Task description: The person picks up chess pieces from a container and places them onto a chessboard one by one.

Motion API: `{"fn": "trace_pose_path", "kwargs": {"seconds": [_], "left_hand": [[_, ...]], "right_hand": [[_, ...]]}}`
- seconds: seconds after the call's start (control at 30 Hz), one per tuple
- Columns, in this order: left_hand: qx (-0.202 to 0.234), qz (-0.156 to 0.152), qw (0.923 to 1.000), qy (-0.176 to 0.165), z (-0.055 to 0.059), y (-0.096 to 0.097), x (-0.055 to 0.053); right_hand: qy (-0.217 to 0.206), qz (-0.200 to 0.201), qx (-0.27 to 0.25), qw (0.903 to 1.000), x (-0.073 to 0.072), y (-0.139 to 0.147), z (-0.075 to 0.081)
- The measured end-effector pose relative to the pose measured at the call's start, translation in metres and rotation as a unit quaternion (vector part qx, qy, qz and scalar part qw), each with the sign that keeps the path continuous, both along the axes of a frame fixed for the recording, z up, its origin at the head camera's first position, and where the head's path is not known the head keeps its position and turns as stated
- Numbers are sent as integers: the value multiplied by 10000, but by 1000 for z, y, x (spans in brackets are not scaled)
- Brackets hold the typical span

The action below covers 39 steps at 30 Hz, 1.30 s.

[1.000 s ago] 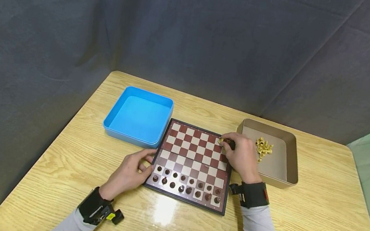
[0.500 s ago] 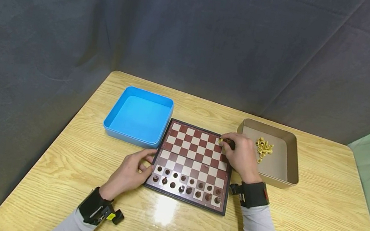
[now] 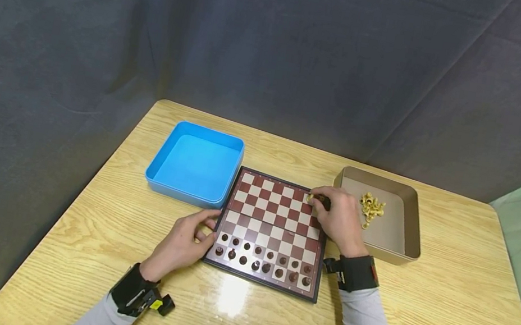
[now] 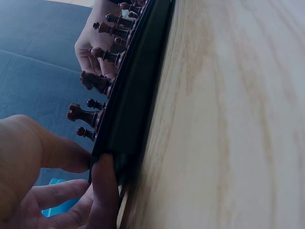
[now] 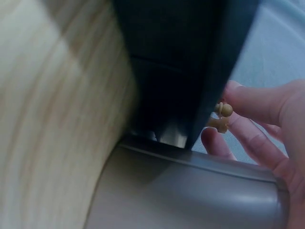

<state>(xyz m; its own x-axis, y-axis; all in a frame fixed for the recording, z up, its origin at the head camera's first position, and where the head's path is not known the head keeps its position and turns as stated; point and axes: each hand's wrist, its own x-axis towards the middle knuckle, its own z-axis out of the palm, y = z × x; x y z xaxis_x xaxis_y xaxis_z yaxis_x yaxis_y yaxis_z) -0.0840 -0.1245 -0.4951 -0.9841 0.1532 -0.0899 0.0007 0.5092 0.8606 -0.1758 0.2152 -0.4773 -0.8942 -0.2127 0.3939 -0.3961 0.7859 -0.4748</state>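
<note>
Where right fingers (image 3: 323, 190) overhang the chessboard (image 3: 275, 199), they seemingly pinch a piece (image 3: 309, 197).

I find free passage across the chessboard's (image 3: 269, 199) middle; dark pieces (image 3: 255, 266) obstruct its near rows, the brown box (image 3: 390, 231) its far right flank.

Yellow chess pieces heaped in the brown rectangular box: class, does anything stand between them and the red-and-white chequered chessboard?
Yes: the left wall of the brown box stands between the yellow chess pieces and the chequered chessboard, and the right hand covers part of that wall in the head view.
</note>
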Motion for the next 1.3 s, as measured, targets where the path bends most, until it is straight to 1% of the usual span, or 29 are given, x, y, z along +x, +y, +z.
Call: {"fn": "trace_pose_path", "kwargs": {"seconds": [0.1,0.33,0.57,0.73,0.8,1.0,1.1,1.2,1.3], "left_hand": [[-10,-23,10000,2,0,0,0],[14,-4,9999,-115,2,0,1],[32,13,9999,-132,1,-1,2],[32,13,9999,-112,0,-1,1],[17,12,10000,-96,0,-1,0],[-24,15,10000,-68,0,0,0],[-31,19,10000,-73,0,0,0],[-37,30,10000,-79,0,0,0],[-69,36,10000,-61,1,0,0]], "right_hand": [[-35,5,10,10000,0,0,0],[-181,27,33,9998,1,1,2],[-359,81,-219,9991,4,3,10],[-252,78,-313,9992,4,8,14],[-139,61,-327,9994,3,11,16],[122,-54,-409,9991,3,24,23],[120,-162,-437,9988,6,36,30],[141,-302,-327,9989,9,48,36],[28,-417,-260,9988,11,59,40]]}}
